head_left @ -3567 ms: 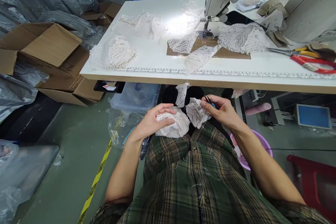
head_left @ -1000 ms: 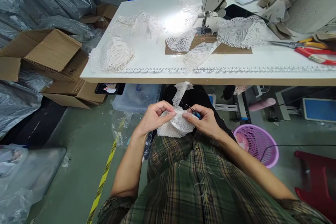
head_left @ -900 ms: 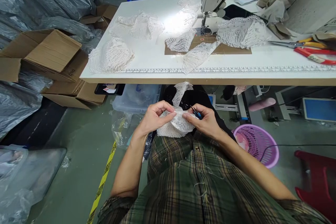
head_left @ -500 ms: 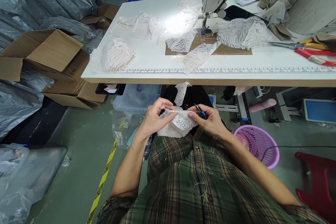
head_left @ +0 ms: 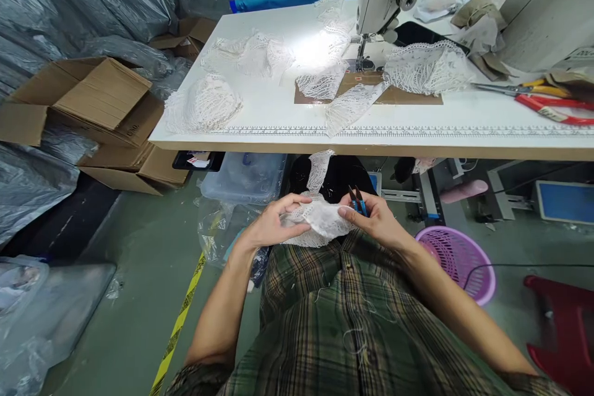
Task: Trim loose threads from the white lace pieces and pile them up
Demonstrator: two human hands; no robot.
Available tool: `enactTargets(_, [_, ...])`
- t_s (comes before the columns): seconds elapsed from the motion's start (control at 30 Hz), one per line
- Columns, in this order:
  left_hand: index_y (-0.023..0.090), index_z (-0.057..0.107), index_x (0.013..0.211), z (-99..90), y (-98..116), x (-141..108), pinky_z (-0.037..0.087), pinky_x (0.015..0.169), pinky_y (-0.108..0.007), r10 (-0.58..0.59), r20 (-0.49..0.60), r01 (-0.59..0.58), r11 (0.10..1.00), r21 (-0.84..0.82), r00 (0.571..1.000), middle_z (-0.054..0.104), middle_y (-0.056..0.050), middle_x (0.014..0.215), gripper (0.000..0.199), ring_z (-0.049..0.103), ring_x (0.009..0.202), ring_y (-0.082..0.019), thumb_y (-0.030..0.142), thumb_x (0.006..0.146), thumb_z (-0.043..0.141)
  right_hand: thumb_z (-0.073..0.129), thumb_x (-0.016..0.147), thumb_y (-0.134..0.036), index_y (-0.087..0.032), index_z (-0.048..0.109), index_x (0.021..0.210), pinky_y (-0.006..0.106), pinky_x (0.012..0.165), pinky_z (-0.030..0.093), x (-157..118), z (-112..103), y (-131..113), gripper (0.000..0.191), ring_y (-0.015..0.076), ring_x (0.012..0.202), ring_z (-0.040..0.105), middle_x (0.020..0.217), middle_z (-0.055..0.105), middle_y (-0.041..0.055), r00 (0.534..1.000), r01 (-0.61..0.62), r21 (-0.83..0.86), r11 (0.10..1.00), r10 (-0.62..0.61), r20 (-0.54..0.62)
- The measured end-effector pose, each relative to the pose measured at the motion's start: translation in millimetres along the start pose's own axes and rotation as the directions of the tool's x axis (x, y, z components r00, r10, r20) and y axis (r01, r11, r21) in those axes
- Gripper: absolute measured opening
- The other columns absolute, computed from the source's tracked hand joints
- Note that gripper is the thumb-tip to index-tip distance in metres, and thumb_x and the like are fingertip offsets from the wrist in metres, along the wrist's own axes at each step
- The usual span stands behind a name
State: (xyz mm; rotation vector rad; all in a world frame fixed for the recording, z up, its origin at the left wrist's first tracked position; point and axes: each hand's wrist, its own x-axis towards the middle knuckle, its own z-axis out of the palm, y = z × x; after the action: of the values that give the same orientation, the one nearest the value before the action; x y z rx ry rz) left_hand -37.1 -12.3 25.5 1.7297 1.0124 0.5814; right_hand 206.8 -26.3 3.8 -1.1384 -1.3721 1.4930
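Note:
White lace trim [head_left: 320,219] lies bunched over my lap, and a strip of it runs up toward the table edge. My left hand [head_left: 273,221] grips the left side of the lace between thumb and fingers. On the other side, my right hand [head_left: 374,218] pinches the lace with its thumb. Tucked in that same hand are small thread snips [head_left: 357,201] with blue handles, their dark blades pointing up and slightly apart. A smooth white patch of fabric shows between my hands.
A sewing machine [head_left: 371,6] stands on the white table [head_left: 269,114], with more lace [head_left: 204,102] spread at left. Red-handled scissors [head_left: 552,105] lie at right. Below are a purple basket [head_left: 487,272], a red stool [head_left: 561,322] and a clear plastic bin [head_left: 245,176]. Cardboard boxes [head_left: 102,93] sit at left.
The lace between my hands has been turned, showing a smoother white side. The snips in my right hand have tilted more upright, with blades more visible. The view has shifted slightly.

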Motion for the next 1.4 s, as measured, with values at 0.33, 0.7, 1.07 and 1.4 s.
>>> enactTargets(0.33, [0.020, 0.060, 0.118, 2.2, -29.4, 18.0, 0.046, 0.096, -0.040, -0.027, -0.285, 0.070, 0.988, 0.139, 0.958, 0.058, -0.010, 0.124, 0.042, 0.057, 0.111, -0.023, 0.040, 0.082, 0.068, 0.062, 0.083, -0.044, -0.020, 0.059, 0.075, 0.026, 0.059, 0.040, 9.6, 4.7, 18.5, 0.026, 0.0141, 0.067, 0.049, 0.080, 0.055, 0.0027, 0.978, 0.042, -0.334, 0.942, -0.107, -0.178])
enactTargets(0.7, [0.016, 0.064, 0.087, 25.0, -4.1, 56.4, 0.046, 0.069, -0.027, -0.031, -0.470, -0.050, 0.986, -0.159, 0.882, 0.064, -0.002, 0.078, 0.022, 0.058, 0.071, -0.014, 0.037, 0.081, 0.069, 0.053, 0.090, -0.044, -0.018, 0.066, 0.079, 0.026, 0.058, 0.041, 21.5, -5.1, -13.2, 0.030, 0.0155, 0.066, 0.050, 0.070, 0.059, 0.0025, 0.932, 0.175, -0.299, 0.938, -0.256, -0.258])
enactTargets(1.07, [0.021, 0.068, 0.105, 13.7, 15.8, 29.3, 0.047, 0.087, -0.038, 0.479, -0.388, -0.298, 0.847, 0.441, 0.787, 0.062, -0.010, 0.103, 0.027, 0.059, 0.097, -0.023, 0.034, 0.082, 0.067, 0.059, 0.086, -0.040, -0.016, 0.063, 0.072, 0.024, 0.053, 0.034, 38.0, 16.8, -36.2, 0.027, 0.0111, 0.057, 0.043, 0.062, 0.052, -0.0017, 0.965, 0.197, -0.272, 0.942, -0.235, -0.114])
enactTargets(1.4, [0.016, 0.063, 0.070, 24.4, 6.9, 18.5, 0.048, 0.091, -0.043, 0.028, -0.023, -0.035, 0.867, -0.498, 0.999, 0.067, -0.014, 0.104, 0.045, 0.062, 0.101, -0.030, 0.060, 0.070, 0.072, 0.059, 0.087, -0.028, -0.018, 0.071, 0.087, 0.023, 0.056, 0.038, -12.1, 20.5, -28.5, 0.015, 0.0108, 0.059, 0.046, 0.067, 0.059, -0.0013, 0.947, 0.208, -0.160, 0.965, -0.158, 0.279])
